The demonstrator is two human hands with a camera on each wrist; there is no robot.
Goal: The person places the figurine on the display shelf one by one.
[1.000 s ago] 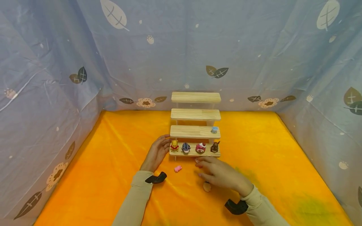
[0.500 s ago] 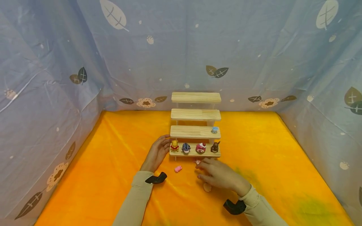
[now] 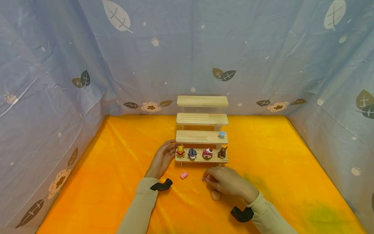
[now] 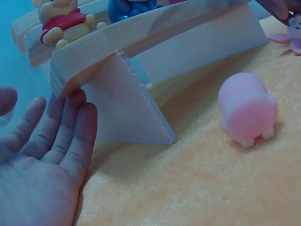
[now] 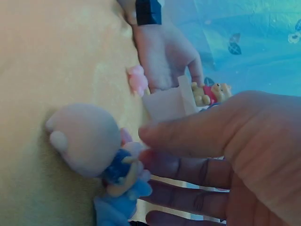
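My left hand (image 3: 162,159) is at the left end of a tiered wooden display stand (image 3: 201,118). In the left wrist view its nearly straight fingers touch the lowest shelf (image 4: 89,56) at its corner. In front of that shelf, my right hand (image 3: 229,183) pinches a small pink-and-white figurine (image 5: 134,149) between thumb and fingertips, partly hidden by the fingers. Close beside it on the cloth lies a cream-headed figurine in blue (image 5: 87,139). A pink pig figurine (image 4: 249,108) rests on the cloth between the hands.
A Pooh bear (image 3: 180,151), a blue-grey donkey (image 3: 192,153), a dark pink bear (image 3: 207,153) and a brown long-eared figurine (image 3: 222,152) line the lowest shelf. A light blue figurine (image 3: 222,134) sits at the second shelf's right end. Patterned curtains surround the yellow cloth (image 3: 277,156).
My right hand's fingers have closed on the pink-and-white figurine and drawn it slightly back from the stand. My left hand stays in place.
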